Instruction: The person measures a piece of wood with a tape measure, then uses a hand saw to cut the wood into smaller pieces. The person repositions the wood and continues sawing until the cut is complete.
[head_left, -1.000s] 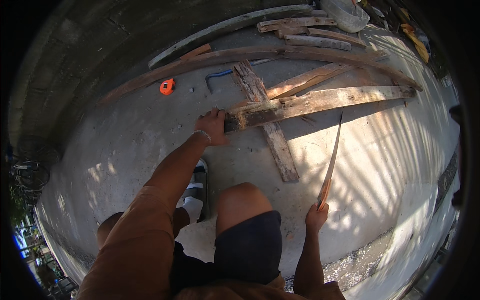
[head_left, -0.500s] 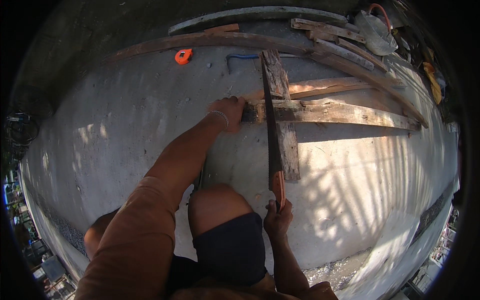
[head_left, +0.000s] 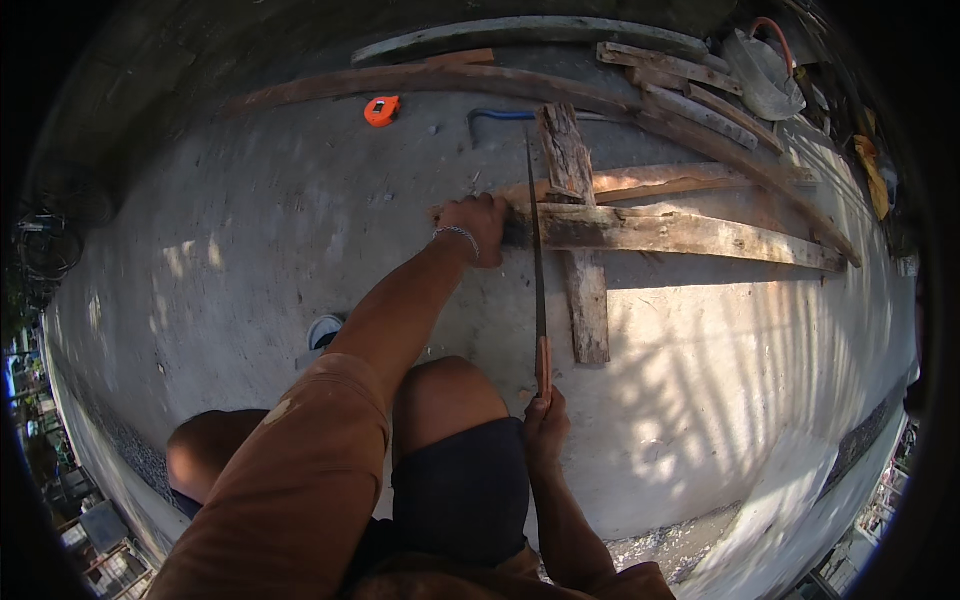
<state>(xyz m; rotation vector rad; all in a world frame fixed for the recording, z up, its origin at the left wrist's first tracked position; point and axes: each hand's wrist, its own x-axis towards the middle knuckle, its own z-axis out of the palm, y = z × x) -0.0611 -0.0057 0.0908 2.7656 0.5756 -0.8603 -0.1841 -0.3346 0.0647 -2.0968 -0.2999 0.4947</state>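
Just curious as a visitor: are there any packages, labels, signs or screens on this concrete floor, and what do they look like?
No packages, signs or screens show.
Nearest to one: an orange tape measure, small and rounded, on the concrete floor beyond the left hand, with a pale patch on top, too small to tell.

Plank: rough, weathered wood, showing pale and matt. Cross board: cracked, grey, splintering wood. Saw: thin dark metal blade, looking dull; handle looking like orange-brown wood. Floor: rough matt concrete. Tape measure: glossy orange plastic. Sleeve: matt rust-brown cloth.
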